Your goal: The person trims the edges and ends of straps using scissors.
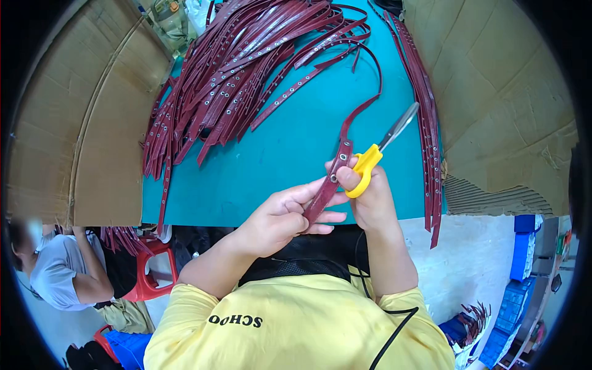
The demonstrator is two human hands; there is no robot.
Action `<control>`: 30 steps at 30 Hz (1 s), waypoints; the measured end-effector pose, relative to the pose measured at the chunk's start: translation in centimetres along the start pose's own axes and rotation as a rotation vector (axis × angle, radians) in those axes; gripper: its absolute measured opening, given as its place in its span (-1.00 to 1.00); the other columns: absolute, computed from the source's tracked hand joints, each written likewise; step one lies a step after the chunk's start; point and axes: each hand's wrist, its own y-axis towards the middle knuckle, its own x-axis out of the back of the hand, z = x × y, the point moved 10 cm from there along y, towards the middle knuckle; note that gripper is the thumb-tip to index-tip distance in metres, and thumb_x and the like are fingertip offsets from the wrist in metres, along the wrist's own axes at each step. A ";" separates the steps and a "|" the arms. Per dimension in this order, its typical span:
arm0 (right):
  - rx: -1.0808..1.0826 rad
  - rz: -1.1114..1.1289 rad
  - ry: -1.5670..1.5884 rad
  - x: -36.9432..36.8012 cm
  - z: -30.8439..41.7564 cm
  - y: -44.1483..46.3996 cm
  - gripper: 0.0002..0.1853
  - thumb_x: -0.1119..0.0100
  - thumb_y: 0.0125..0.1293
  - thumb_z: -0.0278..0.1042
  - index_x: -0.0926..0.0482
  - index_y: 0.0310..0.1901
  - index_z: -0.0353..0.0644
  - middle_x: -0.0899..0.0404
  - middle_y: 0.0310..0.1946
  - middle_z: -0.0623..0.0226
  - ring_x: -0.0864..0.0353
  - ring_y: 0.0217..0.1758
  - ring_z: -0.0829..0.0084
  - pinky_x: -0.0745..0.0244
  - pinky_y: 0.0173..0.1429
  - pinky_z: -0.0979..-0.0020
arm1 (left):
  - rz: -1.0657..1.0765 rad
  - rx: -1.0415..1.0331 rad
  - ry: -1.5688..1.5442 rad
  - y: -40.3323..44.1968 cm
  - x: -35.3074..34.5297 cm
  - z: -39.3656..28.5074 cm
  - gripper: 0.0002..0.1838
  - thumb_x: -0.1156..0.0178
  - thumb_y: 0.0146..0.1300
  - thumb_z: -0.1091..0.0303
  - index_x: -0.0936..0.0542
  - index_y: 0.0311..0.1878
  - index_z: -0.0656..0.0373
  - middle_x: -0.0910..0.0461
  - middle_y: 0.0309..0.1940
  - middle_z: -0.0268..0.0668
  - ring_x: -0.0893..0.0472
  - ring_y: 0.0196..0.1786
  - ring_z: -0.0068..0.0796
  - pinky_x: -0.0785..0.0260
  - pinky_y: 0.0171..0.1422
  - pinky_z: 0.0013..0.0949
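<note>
A dark red strap with metal eyelets (323,196) runs from my left hand (280,216) up past my right hand and onto the teal table. The thumb and fingers of my left hand are closed on the strap near its end. In my right hand (369,196) are scissors with yellow handles (367,171), their blades pointing up and to the right. The right thumb also presses on the strap beside an eyelet. A large pile of similar red straps (246,68) covers the upper left of the table.
More straps (425,117) lie lengthwise along the table's right side. Cardboard walls stand at the left (111,123) and right (499,98) of the teal table (203,191). Another person (65,271) sits at the lower left, near a red stool (154,271). Blue bins (509,308) stand at the lower right.
</note>
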 end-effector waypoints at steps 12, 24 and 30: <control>0.050 -0.122 0.048 1.8 1.0 -0.2 -0.84 -0.30 0.17 -0.41 -0.59 -0.23 -0.22 -0.55 -0.31 0.42 -0.50 -0.20 0.58 -0.38 -0.05 0.47 | 0.120 -0.105 0.087 -1.7 0.7 -0.6 -0.17 -0.10 0.08 0.47 -0.02 0.45 0.33 -0.31 0.29 0.12 -0.58 0.12 -0.19 -0.42 0.21 -0.29; 0.078 -0.106 0.169 2.4 1.3 -0.2 -0.80 -0.32 0.19 -0.36 -0.57 -0.18 -0.21 -0.54 -0.25 0.42 -0.47 -0.16 0.59 -0.34 -0.01 0.47 | -0.155 -0.432 0.525 -2.5 2.8 -3.1 -0.37 -0.16 0.29 0.28 -0.19 0.36 0.27 -0.47 0.07 -0.11 -0.50 0.03 -0.41 -0.46 0.01 -0.36; 0.198 0.061 0.173 1.8 1.3 0.1 -0.69 -0.40 0.14 -0.31 -0.53 -0.13 -0.17 -0.45 -0.14 0.39 -0.44 -0.08 0.53 -0.32 0.03 0.46 | 0.109 0.043 -0.202 0.1 3.2 2.5 -0.26 0.28 0.39 -0.25 -0.43 0.12 0.34 -0.55 -0.10 -0.04 -0.59 -0.10 -0.29 -0.54 -0.12 -0.29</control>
